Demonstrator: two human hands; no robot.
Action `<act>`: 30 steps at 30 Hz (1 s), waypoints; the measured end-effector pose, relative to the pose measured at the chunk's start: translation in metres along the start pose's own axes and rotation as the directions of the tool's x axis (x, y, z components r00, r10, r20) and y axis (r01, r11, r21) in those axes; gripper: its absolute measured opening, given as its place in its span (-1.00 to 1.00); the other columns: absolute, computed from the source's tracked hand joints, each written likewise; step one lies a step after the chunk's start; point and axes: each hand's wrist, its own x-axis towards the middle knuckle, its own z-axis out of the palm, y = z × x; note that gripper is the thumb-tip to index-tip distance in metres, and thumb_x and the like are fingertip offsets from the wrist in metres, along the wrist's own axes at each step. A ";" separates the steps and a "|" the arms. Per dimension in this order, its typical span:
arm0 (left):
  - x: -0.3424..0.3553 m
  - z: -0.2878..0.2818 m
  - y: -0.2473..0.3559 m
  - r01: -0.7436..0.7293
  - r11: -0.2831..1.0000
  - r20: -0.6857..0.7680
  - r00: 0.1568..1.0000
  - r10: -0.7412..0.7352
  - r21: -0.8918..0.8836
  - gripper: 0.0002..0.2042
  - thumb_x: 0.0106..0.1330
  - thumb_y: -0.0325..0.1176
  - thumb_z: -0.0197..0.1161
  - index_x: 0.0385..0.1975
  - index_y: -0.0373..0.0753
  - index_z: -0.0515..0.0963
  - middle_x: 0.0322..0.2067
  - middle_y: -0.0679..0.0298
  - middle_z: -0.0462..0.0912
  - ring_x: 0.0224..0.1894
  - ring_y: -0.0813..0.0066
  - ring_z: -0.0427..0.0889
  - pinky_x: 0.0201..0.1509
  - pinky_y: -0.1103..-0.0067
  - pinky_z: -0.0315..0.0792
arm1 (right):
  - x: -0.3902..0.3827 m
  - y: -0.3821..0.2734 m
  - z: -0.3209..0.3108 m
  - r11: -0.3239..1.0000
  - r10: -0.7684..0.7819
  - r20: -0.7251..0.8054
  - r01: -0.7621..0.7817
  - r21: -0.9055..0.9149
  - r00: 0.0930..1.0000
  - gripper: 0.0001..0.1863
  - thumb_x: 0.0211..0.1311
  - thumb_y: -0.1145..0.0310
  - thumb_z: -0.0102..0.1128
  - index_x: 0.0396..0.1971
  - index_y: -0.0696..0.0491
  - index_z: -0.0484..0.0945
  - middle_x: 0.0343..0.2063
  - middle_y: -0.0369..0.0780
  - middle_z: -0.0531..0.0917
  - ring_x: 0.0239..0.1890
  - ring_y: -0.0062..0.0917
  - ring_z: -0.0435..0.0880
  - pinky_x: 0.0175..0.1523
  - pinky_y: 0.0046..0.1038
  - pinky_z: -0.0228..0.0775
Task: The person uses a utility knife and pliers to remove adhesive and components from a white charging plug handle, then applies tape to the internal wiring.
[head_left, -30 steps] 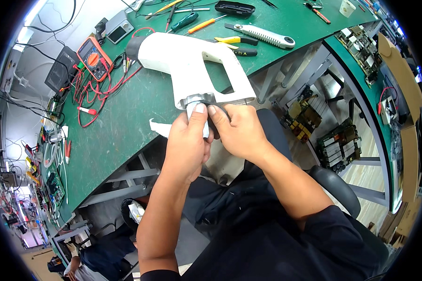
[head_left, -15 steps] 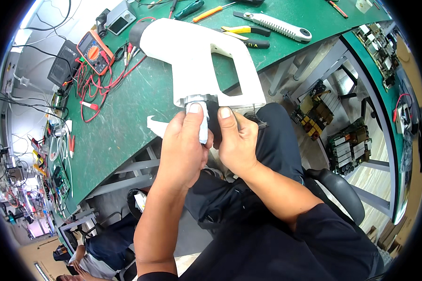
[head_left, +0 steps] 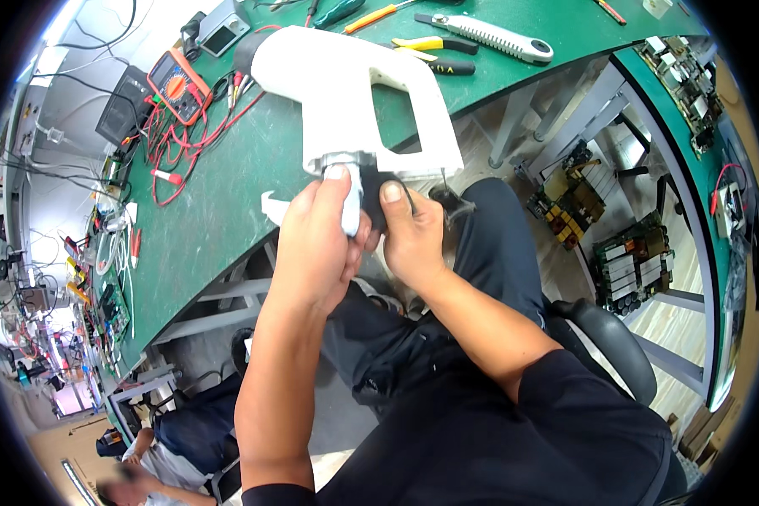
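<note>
A white pistol-shaped plastic housing (head_left: 337, 101) with a looped handle and a dark round end lies over the bench edge, its lower end toward me. Below its grey collar, my left hand (head_left: 316, 232) is closed round a pale blue piece (head_left: 352, 202), thumb on top. A white hook-shaped piece (head_left: 273, 207) juts out on that hand's left. My right hand (head_left: 413, 232) is closed on a black part (head_left: 374, 198) under the housing, thumb up; its fingers are mostly hidden. Thin dark wires hang from the handle's lower corner to a small dark part (head_left: 452, 202) by my right hand.
On the green bench (head_left: 219, 244) lie yellow-black pliers (head_left: 434, 55), a white utility knife (head_left: 489, 38), an orange screwdriver (head_left: 371, 18) and an orange multimeter (head_left: 177, 84) with tangled red leads. Circuit boards (head_left: 628, 261) sit low at right. Another person (head_left: 156, 460) is at lower left.
The housing and both hands have shifted slightly left and toward the far side together. Both hands keep their grips. The view has also shifted a little.
</note>
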 end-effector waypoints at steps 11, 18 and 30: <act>-0.002 -0.002 0.019 -0.074 0.885 0.032 0.997 0.067 0.459 -0.59 0.56 -0.05 -0.06 -0.19 -0.34 0.51 -0.50 0.27 0.56 -0.60 0.55 0.56 -0.60 0.62 0.50 | 0.000 -0.053 0.003 0.613 -0.142 0.149 0.205 -0.763 0.979 -0.69 0.37 0.29 0.14 -0.49 0.22 0.58 -0.63 0.02 0.59 -0.54 -0.11 0.63 -0.39 -0.26 0.43; -0.009 0.007 0.020 -0.155 0.627 -0.011 0.968 0.252 0.763 -0.62 0.38 -0.23 0.13 -0.19 -0.57 0.40 -0.51 0.10 0.61 -0.60 0.40 0.64 -0.52 0.52 0.56 | 0.000 -0.056 0.012 0.695 0.046 0.029 -0.011 -0.718 0.999 -0.65 0.23 0.23 0.16 -0.53 0.25 0.61 -0.55 0.14 0.63 -0.36 0.08 0.66 -0.20 -0.07 0.50; 0.004 -0.009 0.020 -0.139 0.785 0.102 0.990 0.098 0.604 -0.63 0.42 -0.13 0.18 -0.47 -0.36 0.49 -0.63 0.34 0.46 -0.68 0.60 0.45 -0.67 0.58 0.36 | 0.014 -0.045 -0.004 0.662 0.094 0.198 0.087 -0.745 0.976 -0.61 0.42 0.21 0.04 -0.40 0.27 0.59 -0.61 -0.01 0.63 -0.51 -0.17 0.65 -0.31 -0.24 0.45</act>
